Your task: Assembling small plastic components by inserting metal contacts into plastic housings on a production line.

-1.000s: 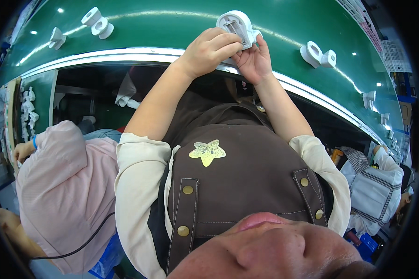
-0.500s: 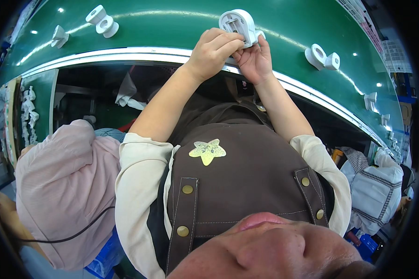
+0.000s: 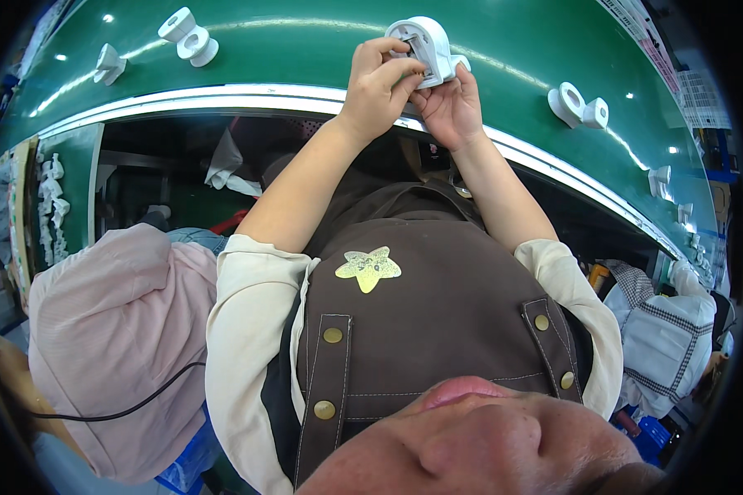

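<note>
A white plastic housing [image 3: 437, 51], rounded at the top with an open hollow side, is held up over the near edge of the green surface [image 3: 305, 58]. My right hand [image 3: 452, 107] grips it from below and from the right. At the hollow side, the fingers of my left hand [image 3: 378, 87] are bent. Its index finger reaches toward the upper part of the opening, and the other fingertips are pinched together lower down. Dark and metallic small parts show inside the hollow. Whatever the left fingertips pinch is too small to make out.
Similar white two-part pieces lie on the green surface: one pair [image 3: 188, 37] at left, a smaller piece [image 3: 109, 64] farther left, another pair [image 3: 578, 106] at right. A metal rail [image 3: 223, 93] edges it. People in pink [image 3: 124, 330] and pale clothing [image 3: 664, 346] sit on either side.
My left hand's index finger has lifted to the upper part of the opening and its fingers have spread somewhat. The white pieces on the green surface have shifted slightly right. My right hand stays put.
</note>
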A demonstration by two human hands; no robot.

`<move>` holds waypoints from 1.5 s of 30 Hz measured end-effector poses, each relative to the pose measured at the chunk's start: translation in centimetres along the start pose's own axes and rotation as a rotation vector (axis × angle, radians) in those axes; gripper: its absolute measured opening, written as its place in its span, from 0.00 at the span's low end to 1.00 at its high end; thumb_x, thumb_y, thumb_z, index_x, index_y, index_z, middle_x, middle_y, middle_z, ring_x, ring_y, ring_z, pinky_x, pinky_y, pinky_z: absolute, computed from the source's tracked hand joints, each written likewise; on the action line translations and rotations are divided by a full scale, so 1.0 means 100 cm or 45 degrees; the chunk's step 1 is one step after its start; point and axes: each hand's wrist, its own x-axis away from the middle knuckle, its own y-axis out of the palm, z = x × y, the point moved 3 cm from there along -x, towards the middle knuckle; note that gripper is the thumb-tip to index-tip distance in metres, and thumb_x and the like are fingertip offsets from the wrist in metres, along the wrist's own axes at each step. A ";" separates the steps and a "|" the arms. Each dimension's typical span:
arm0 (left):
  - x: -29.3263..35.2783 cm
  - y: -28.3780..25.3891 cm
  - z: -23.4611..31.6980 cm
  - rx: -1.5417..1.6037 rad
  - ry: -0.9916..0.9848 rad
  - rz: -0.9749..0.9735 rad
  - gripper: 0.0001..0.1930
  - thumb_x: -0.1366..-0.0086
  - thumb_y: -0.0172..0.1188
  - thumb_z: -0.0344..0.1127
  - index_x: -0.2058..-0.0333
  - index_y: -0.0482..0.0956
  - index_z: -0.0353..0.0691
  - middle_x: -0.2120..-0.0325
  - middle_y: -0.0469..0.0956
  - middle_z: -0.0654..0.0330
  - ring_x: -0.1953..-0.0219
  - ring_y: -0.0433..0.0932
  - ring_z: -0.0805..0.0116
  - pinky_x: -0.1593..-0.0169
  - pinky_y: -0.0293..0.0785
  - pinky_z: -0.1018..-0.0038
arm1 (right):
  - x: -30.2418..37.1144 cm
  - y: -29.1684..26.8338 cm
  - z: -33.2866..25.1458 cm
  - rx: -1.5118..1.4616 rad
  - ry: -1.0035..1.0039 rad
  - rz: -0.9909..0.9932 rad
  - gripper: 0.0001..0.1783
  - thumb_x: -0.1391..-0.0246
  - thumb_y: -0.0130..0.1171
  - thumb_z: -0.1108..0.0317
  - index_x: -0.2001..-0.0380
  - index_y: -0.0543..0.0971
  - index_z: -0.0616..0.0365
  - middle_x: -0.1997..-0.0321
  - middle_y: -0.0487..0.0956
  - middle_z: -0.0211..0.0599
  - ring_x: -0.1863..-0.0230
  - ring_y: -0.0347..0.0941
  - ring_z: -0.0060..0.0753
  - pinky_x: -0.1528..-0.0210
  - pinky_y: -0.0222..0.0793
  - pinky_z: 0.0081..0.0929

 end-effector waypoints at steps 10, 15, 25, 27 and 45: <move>0.004 0.005 -0.011 0.817 -0.982 0.137 0.34 0.52 0.65 0.25 0.47 0.58 0.38 0.54 0.62 0.57 0.56 0.65 0.69 0.52 0.65 0.73 | -0.004 -0.004 0.007 0.068 0.029 0.056 0.28 0.46 0.47 0.46 0.50 0.68 0.54 0.52 0.75 0.36 0.56 0.74 0.30 0.58 0.73 0.30; 0.008 0.000 -0.023 0.890 -1.033 -0.016 0.31 0.48 0.63 0.25 0.48 0.58 0.36 0.56 0.63 0.57 0.61 0.64 0.72 0.55 0.64 0.76 | -0.008 -0.006 0.009 -0.032 -0.058 0.086 0.28 0.47 0.50 0.48 0.51 0.69 0.59 0.54 0.76 0.40 0.56 0.75 0.37 0.51 0.74 0.38; 0.004 -0.036 -0.010 0.638 -0.488 -0.136 0.08 0.39 0.49 0.22 0.61 0.73 0.34 0.58 0.66 0.58 0.66 0.68 0.75 0.63 0.66 0.81 | -0.012 -0.001 0.014 -0.083 -0.074 0.109 0.28 0.45 0.48 0.48 0.50 0.67 0.59 0.52 0.75 0.42 0.53 0.74 0.38 0.51 0.73 0.39; 0.003 -0.038 -0.004 0.695 -0.524 -0.086 0.07 0.38 0.50 0.21 0.62 0.74 0.34 0.59 0.67 0.58 0.69 0.70 0.76 0.65 0.69 0.81 | -0.012 0.000 0.016 -0.072 -0.066 0.093 0.28 0.45 0.48 0.48 0.49 0.66 0.58 0.51 0.74 0.42 0.52 0.73 0.38 0.51 0.73 0.39; -0.004 -0.049 -0.010 0.320 -0.615 -0.081 0.06 0.44 0.58 0.21 0.66 0.77 0.33 0.68 0.76 0.60 0.69 0.74 0.75 0.63 0.71 0.81 | -0.020 0.012 0.033 0.072 -0.071 0.131 0.28 0.44 0.46 0.47 0.48 0.66 0.56 0.50 0.73 0.38 0.51 0.72 0.35 0.49 0.72 0.37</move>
